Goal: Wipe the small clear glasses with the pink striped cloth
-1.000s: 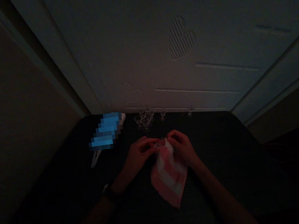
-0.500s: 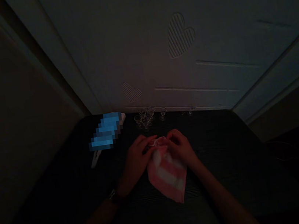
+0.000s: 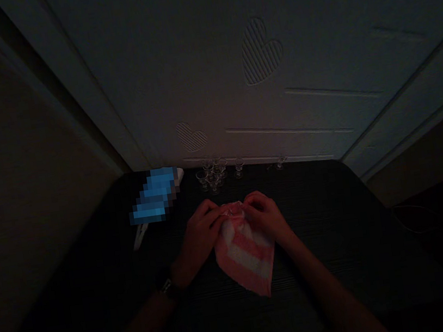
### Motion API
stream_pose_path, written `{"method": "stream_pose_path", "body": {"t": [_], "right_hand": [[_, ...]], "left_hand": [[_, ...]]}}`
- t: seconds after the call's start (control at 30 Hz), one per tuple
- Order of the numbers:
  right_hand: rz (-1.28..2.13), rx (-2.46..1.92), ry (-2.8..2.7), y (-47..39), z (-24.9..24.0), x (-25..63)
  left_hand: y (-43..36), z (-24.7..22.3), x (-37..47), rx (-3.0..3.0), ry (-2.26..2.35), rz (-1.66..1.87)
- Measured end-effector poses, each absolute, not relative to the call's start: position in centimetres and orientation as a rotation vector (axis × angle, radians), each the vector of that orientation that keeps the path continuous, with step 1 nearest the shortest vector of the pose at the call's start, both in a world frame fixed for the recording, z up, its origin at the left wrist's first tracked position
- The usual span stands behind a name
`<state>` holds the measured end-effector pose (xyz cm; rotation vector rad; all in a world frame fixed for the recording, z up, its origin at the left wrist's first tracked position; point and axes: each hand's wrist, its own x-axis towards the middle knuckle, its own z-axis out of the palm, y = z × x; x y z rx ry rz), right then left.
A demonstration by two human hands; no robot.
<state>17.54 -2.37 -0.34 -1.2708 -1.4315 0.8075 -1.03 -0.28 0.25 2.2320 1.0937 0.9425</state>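
Bearings run from the cloth (image 3: 249, 258). At ten o'clock, a blurred blue screen (image 3: 154, 194) sits on the dark table (image 3: 330, 211). Nearer, at ten, my left hand (image 3: 201, 230) pinches the cloth's gathered top. At eleven, glasses (image 3: 212, 178) stand clustered. The cloth, pink and white, drapes towards six between my hands. At twelve stands a lone glass (image 3: 239, 168). At two, my right hand (image 3: 268, 219) pinches the top likewise. Farther, at one: an end glass (image 3: 280, 164).

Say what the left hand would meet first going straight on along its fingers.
The striped cloth it holds, then probably the right hand; depth is unclear in this dim view.
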Motion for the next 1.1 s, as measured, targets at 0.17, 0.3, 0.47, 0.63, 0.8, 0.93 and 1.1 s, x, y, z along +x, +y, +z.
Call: {"method": "stream_pose_path", "body": {"t": [0.17, 0.3, 0.47, 0.63, 0.8, 0.93, 1.1], "right_hand": [[0.856, -1.228, -1.41, -2.4, -0.2, 17.5], [0.838, -1.191, -1.413, -2.6, 0.1, 17.3], [0.943, -1.07, -1.384, -3.0, 0.5, 16.8], [1.052, -1.016, -1.331, -3.2, 0.4, 16.5], [1.008, -1.092, -1.359, -3.1, 0.3, 16.6], [0.979, -1.113, -1.369, -3.2, 0.6, 16.5], [0.918, -1.108, -1.4, -3.5, 1.2, 16.4]], "left_hand": [[-0.3, 0.4, -1.0, 2.204, 1.091, 0.936], [-0.5, 0.8, -0.8, 2.144, 1.123, 0.951], [-0.4, 1.0, -0.7, 2.081, 1.155, 0.933], [-0.2, 0.8, -0.8, 1.986, 1.145, 0.976], [0.0, 0.6, -0.7, 1.946, 1.126, 0.998], [-0.1, 0.8, -0.5, 1.909, 1.102, 1.06], [-0.2, 0.8, -0.4, 1.826, 1.05, 1.081]]}}
